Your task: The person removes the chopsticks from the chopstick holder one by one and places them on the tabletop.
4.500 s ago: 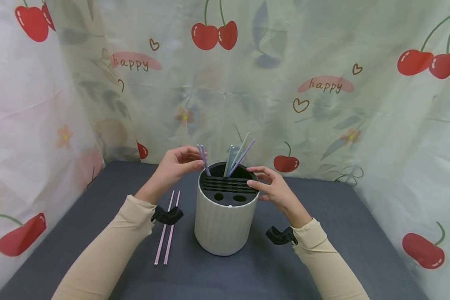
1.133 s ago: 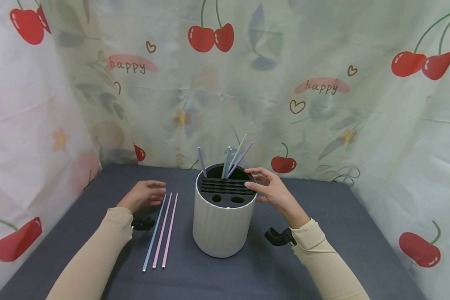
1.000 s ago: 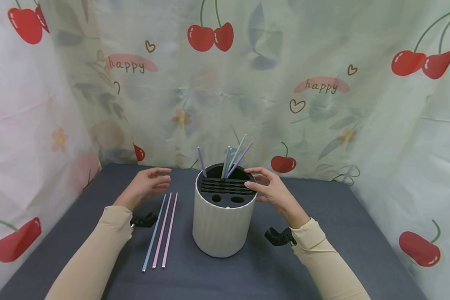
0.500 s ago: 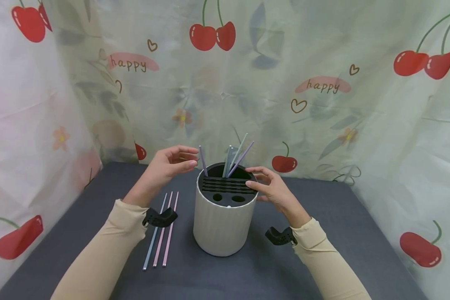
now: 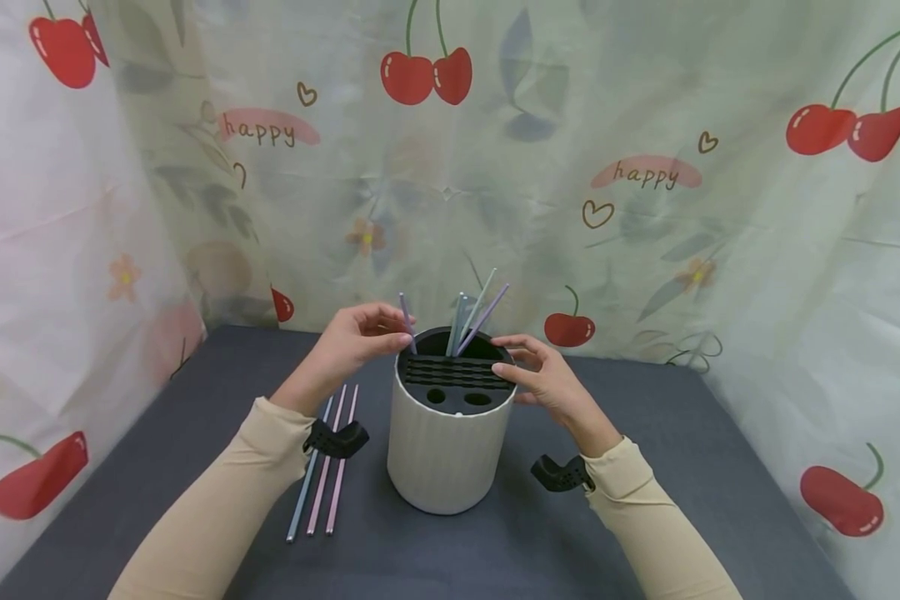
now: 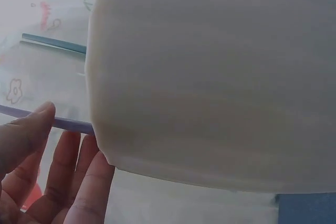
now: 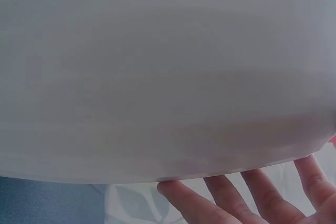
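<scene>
A round white ribbed utensil holder [image 5: 446,462] with a black slotted insert stands upright on the dark table. My right hand [image 5: 547,375] steadies its right side, thumb over the rim and fingertips [image 7: 170,186] against the wall. At the rim's left, my left hand [image 5: 360,337] pinches a lone purple chopstick [image 5: 405,308] that leans in the rear opening; in the left wrist view the thumb lies over this purple chopstick [image 6: 73,125]. Several more chopsticks [image 5: 476,312], pale green, blue and purple, stand farther right in that opening. Their lower ends are hidden inside the holder.
Left of the holder, one blue chopstick [image 5: 302,496] and two pink chopsticks [image 5: 336,496] lie side by side on the dark tabletop [image 5: 630,400], partly under my left wrist's black camera mount [image 5: 337,437]. A cherry-print curtain [image 5: 450,167] encloses the back and sides.
A blue chopstick from the holder now lies beside the pink pair. My left hand has risen from there rightward and taken hold of the lone purple chopstick. My right hand stays put.
</scene>
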A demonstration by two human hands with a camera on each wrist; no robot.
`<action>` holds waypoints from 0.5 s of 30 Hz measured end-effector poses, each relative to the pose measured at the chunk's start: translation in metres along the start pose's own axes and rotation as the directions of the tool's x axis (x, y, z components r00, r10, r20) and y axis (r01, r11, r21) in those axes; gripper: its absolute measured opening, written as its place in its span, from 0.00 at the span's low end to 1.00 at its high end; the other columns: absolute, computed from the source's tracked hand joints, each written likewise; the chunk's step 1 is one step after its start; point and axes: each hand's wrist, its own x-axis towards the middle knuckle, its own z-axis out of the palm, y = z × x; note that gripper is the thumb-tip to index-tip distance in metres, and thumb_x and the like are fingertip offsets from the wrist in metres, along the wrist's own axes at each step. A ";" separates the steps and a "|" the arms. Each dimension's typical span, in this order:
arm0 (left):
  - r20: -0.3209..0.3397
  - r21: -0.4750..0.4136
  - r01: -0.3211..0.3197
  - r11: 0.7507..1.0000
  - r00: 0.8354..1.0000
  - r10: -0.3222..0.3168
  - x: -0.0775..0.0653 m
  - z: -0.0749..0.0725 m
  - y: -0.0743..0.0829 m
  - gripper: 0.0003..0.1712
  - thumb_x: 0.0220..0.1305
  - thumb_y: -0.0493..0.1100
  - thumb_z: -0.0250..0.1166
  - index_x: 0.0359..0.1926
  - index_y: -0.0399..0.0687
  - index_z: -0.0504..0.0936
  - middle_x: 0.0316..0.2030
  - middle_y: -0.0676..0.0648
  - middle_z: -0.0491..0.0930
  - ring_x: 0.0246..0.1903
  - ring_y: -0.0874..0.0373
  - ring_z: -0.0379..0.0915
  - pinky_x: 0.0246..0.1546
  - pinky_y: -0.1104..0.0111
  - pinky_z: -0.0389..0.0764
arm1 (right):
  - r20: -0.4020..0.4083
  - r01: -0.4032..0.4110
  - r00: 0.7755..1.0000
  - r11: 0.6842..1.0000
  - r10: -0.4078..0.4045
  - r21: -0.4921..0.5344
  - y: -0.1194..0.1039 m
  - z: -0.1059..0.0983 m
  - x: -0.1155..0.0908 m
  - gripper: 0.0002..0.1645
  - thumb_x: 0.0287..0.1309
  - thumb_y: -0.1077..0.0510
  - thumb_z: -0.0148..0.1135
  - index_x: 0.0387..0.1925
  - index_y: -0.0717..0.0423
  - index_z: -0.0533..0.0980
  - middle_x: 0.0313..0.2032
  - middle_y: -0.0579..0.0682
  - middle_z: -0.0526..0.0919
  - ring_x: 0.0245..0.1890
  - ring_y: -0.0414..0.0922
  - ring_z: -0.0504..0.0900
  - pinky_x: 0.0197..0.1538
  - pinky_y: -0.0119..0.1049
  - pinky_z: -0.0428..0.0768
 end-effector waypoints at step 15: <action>-0.050 -0.058 -0.078 0.995 0.996 0.075 0.010 -0.002 0.015 0.10 0.61 0.34 0.67 0.44 0.37 0.80 0.39 0.50 0.83 0.37 0.61 0.81 0.43 0.68 0.84 | 0.005 0.002 1.000 1.000 -0.002 0.004 0.001 -0.001 0.001 0.30 0.63 0.53 0.63 0.64 0.51 0.67 0.69 0.58 0.61 0.67 0.59 0.65 0.57 0.60 0.76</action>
